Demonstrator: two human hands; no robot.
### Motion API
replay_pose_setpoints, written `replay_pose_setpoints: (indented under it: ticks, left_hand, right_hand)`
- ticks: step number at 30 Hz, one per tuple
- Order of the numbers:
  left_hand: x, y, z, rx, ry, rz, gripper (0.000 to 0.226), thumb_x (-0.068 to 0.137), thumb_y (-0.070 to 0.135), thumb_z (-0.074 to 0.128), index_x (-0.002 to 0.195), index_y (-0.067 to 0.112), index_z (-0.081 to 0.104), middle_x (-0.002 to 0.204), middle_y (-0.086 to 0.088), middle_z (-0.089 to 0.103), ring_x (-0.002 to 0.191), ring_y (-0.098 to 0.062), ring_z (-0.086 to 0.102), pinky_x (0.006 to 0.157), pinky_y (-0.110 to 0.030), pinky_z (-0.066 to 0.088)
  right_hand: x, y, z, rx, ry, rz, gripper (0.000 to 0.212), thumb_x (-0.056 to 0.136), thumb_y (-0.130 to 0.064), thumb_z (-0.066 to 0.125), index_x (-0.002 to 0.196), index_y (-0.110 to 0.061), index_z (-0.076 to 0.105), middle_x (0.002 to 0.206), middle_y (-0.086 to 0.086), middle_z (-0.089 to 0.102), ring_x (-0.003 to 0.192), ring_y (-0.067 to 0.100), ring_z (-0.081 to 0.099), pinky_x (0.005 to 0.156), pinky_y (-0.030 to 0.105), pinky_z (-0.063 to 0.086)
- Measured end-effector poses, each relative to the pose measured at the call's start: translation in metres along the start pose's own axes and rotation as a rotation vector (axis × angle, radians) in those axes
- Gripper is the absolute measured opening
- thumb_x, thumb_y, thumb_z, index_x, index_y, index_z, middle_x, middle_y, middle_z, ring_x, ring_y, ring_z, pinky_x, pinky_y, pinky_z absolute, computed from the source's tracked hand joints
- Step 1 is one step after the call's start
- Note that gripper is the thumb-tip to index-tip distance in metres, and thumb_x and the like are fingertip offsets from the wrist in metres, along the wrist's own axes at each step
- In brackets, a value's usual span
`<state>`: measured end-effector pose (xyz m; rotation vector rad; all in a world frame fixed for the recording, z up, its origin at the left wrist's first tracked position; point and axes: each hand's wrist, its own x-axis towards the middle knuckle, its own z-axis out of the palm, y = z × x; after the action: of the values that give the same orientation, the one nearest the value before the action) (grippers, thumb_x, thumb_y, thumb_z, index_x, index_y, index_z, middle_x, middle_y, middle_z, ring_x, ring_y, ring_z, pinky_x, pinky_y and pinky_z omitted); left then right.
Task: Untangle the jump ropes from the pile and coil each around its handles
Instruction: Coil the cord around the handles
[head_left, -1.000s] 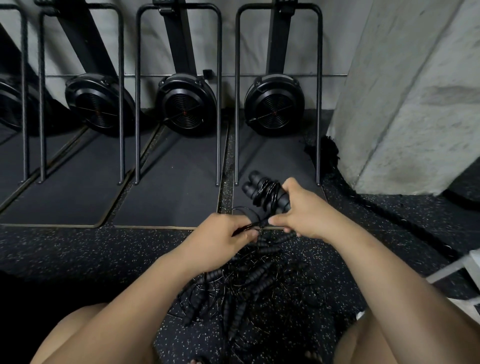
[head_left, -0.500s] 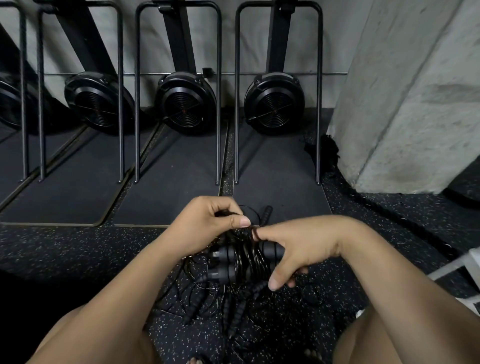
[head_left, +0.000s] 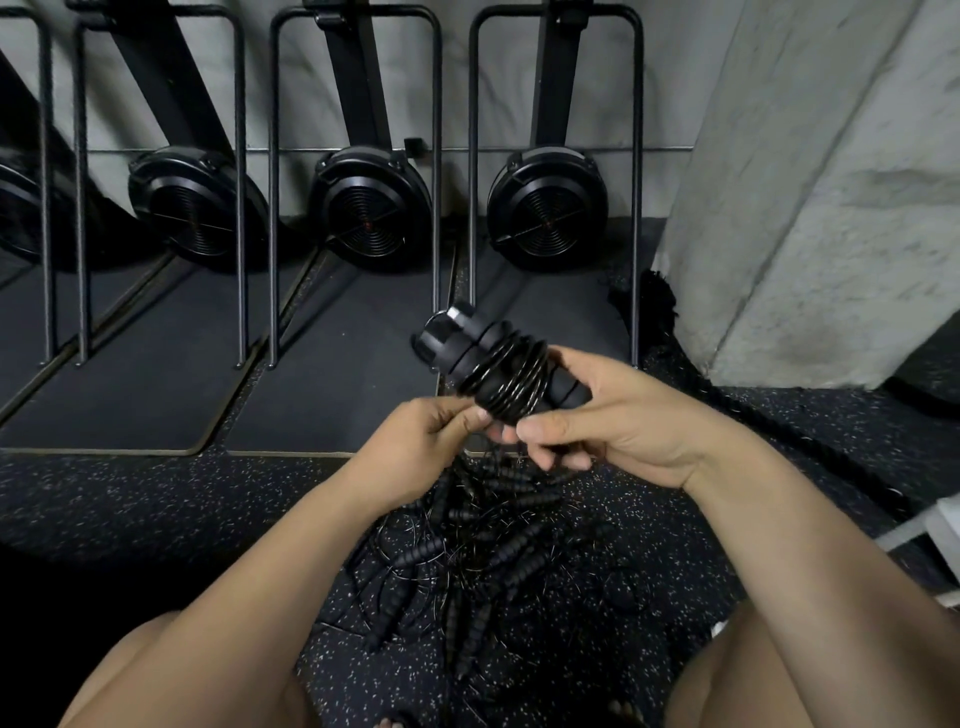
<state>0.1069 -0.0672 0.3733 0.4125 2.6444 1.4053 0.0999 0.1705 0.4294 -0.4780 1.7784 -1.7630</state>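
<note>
My right hand (head_left: 618, 415) grips a pair of black jump-rope handles (head_left: 467, 348) held side by side, tilted up to the left, with thin black cable (head_left: 514, 382) coiled several turns around them. Just below the coil, my left hand (head_left: 421, 441) pinches the loose end of that cable between thumb and fingers. On the speckled floor under both hands lies the tangled pile (head_left: 483, 561) of black ribbed handles and thin cables, partly hidden by my forearms.
Three black fan-wheel machines (head_left: 545, 208) with tall metal frames stand on dark mats (head_left: 343, 384) against the far wall. A concrete pillar (head_left: 810, 182) rises at the right. A thick black rope (head_left: 779, 431) trails along the floor by it. My knees frame the pile.
The handle bundle has been lifted from low over the pile and turned to point up-left. My left hand dropped below it, pinching the cable end. More turns show on the handles.
</note>
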Motion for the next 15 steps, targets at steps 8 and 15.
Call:
replay_pose_setpoints:
  ticks: [8,15]
  left_hand:
    - [-0.004,-0.006,0.002,0.235,-0.088,0.027,0.028,0.107,0.047,0.057,0.094,0.028,0.074,0.061,0.001,0.052,0.05,-0.007,0.042,0.052,-0.021,0.033]
    - [-0.011,-0.001,-0.006,0.264,-0.061,0.099,0.028,0.106,0.046,0.06,0.088,0.028,0.072,0.059,0.002,0.053,0.051,-0.01,0.044,0.051,-0.022,0.031]
  right_hand:
    - [0.012,0.013,-0.025,-0.267,0.412,0.098,0.054,0.087,-0.015,0.09,0.124,-0.008,0.053,0.102,0.014,0.08,0.074,0.022,0.074,0.052,0.031,0.046]
    - [0.022,0.032,-0.029,-0.628,0.374,0.295,0.054,0.088,-0.024,0.09,0.118,-0.025,0.045,0.1,0.004,0.079,0.066,0.015,0.075,0.047,0.028,0.047]
